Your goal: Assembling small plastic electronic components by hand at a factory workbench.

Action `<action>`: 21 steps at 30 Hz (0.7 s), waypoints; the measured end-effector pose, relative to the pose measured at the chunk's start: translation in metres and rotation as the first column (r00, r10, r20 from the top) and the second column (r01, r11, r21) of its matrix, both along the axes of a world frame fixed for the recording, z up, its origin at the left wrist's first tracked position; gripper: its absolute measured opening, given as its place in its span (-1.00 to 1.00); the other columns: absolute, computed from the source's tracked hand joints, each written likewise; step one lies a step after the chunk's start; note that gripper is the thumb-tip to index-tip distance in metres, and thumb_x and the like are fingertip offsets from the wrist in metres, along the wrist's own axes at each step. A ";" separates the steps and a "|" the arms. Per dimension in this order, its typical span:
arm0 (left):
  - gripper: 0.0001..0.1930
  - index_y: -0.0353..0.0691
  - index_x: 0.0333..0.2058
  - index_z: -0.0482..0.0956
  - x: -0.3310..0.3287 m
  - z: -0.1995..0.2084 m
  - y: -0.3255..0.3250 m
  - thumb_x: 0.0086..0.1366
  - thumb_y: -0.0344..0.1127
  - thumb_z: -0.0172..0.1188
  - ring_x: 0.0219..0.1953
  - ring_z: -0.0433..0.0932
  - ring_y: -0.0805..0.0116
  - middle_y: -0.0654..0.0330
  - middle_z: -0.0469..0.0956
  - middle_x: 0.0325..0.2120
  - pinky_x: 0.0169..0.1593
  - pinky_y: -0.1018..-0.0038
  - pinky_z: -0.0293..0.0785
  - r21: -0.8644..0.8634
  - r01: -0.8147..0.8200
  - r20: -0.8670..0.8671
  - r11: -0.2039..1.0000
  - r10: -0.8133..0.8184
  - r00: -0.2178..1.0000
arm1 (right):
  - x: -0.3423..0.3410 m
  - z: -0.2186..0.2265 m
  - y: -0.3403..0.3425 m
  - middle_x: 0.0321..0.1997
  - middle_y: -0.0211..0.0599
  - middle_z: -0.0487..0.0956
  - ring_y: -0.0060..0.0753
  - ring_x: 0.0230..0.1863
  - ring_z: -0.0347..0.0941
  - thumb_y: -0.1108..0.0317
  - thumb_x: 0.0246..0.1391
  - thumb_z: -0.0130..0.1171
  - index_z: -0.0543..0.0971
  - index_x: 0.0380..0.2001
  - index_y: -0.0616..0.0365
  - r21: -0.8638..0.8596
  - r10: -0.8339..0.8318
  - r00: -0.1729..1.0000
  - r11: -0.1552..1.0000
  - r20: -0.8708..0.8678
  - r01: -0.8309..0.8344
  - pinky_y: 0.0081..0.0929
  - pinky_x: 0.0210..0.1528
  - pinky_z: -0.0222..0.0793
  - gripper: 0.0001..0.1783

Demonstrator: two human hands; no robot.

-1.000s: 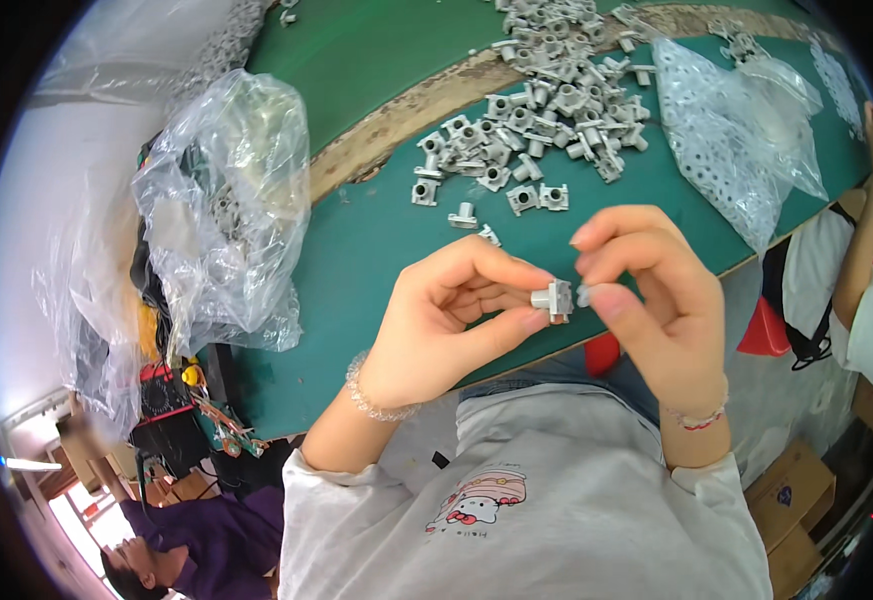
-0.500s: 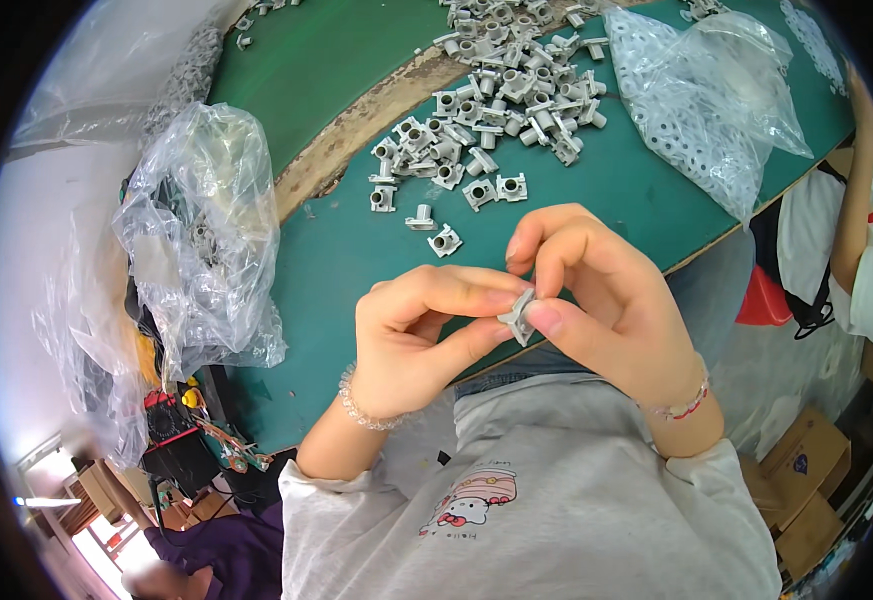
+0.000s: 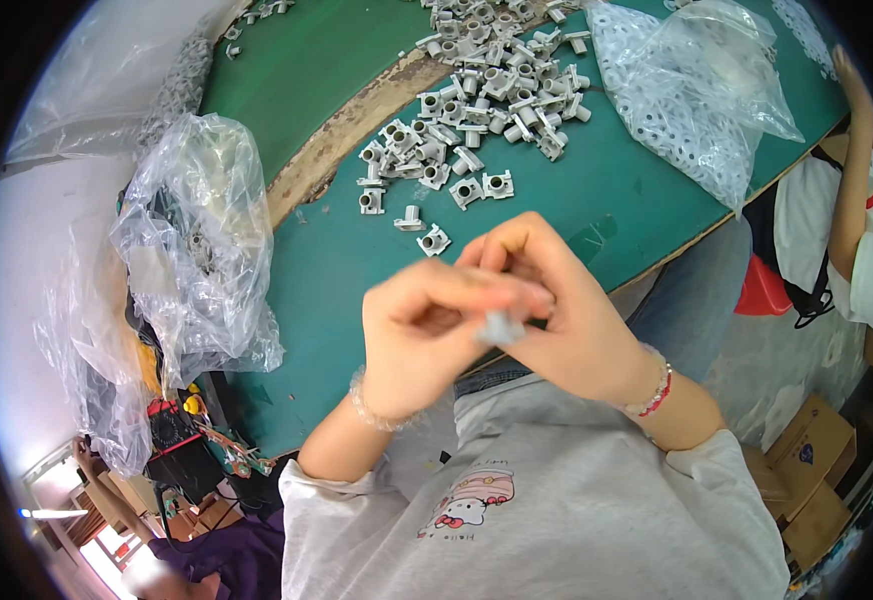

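Note:
Just above the front edge of the table, my two hands meet in front of my body. A small grey plastic fitting (image 3: 501, 328), smeared by motion, sits pinched between thumb and fingers of my left hand (image 3: 411, 325). My right hand (image 3: 571, 325) is closed against it from the other side, its fingers curled and partly hidden behind the left fingertips. On the green table past my hands lie a few single fittings (image 3: 434, 240) of the same grey kind, each with a short round tube on a square flange. Behind them spreads a heap of such fittings (image 3: 491, 85).
A clear plastic bag of pale pieces with holes (image 3: 671, 125) lies at the right of the green table (image 3: 326, 270). Crumpled clear bags (image 3: 201, 250) hang at the left. Another person's arm (image 3: 856, 170) shows at far right; cardboard boxes (image 3: 806, 450) stand below.
My hands have drawn closer together and shifted slightly left. The right fingers have curled down over the left fingertips, and the grey fitting has turned and blurred. The whole view has shifted a little.

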State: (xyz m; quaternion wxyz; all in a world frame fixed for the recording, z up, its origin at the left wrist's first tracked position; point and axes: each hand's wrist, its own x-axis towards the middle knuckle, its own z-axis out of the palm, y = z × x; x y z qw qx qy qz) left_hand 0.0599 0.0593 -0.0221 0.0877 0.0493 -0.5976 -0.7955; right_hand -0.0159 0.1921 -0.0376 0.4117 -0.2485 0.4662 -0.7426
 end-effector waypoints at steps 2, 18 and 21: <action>-0.91 -0.36 -0.33 0.48 -0.008 0.006 -0.003 0.20 -0.60 0.18 -0.19 0.62 0.17 -0.07 0.61 -0.27 -0.07 0.32 0.58 0.159 -0.061 0.154 0.985 0.036 0.987 | -0.001 0.001 -0.006 -0.17 -0.28 0.41 -0.49 -0.15 0.40 0.59 0.00 0.12 0.33 -0.17 0.21 0.071 -0.188 0.974 0.978 -0.124 0.198 -0.50 -0.12 0.37 -0.69; -0.87 -0.30 -0.31 0.56 -0.007 0.005 -0.028 0.13 -0.53 0.26 -0.49 0.50 0.49 0.22 0.57 -0.47 -0.36 0.59 0.40 -0.782 -0.361 -0.176 0.508 0.376 0.910 | -0.021 0.003 0.007 -0.20 -0.24 0.49 -0.49 -0.32 0.46 0.50 0.10 0.11 0.49 -0.15 0.24 0.141 -0.294 0.785 0.891 -0.546 0.432 -0.61 -0.35 0.37 -0.78; -0.73 -0.21 -0.24 0.58 -0.012 0.008 -0.037 0.02 -0.52 0.32 -0.37 0.50 0.30 0.17 0.53 -0.40 -0.31 0.45 0.41 -0.929 -0.319 -0.241 0.187 0.349 0.906 | -0.020 0.000 0.009 -0.25 -0.26 0.50 -0.51 -0.34 0.46 0.52 0.09 0.10 0.51 -0.20 0.24 0.143 -0.295 0.799 0.894 -0.525 0.424 -0.60 -0.37 0.35 -0.82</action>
